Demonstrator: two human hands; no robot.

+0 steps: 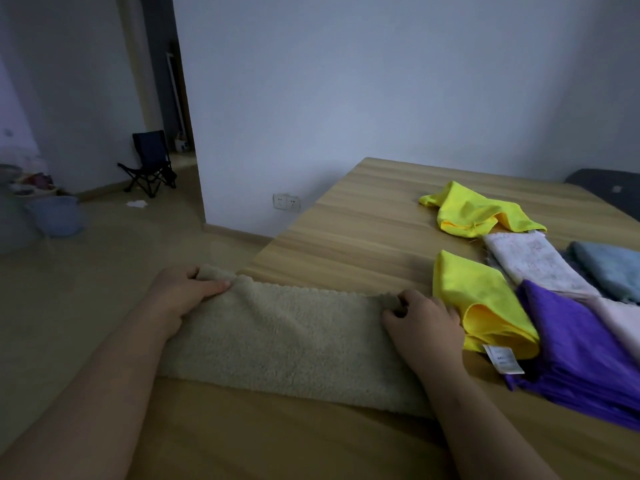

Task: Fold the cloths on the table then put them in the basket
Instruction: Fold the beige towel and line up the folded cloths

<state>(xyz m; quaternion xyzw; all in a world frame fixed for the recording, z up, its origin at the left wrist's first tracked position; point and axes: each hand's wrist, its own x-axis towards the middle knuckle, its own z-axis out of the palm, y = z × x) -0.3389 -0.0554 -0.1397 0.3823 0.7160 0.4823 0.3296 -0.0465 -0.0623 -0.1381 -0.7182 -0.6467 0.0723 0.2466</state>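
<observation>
Beige fleece cloth (pixel 284 337) sits mid-fold on the surface (pixel 363 220), left hand (pixel 183 292) and right hand (pixel 422 317) each with a grip pinching a far corner; next, I reckon, another fold, edges matched

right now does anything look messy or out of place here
The far yellow cloth lies crumpled on the table. A white scrap lies loose on the floor by the folding chair. The left hand and right hand pinch the beige towel by its far corners, nothing odd.
</observation>
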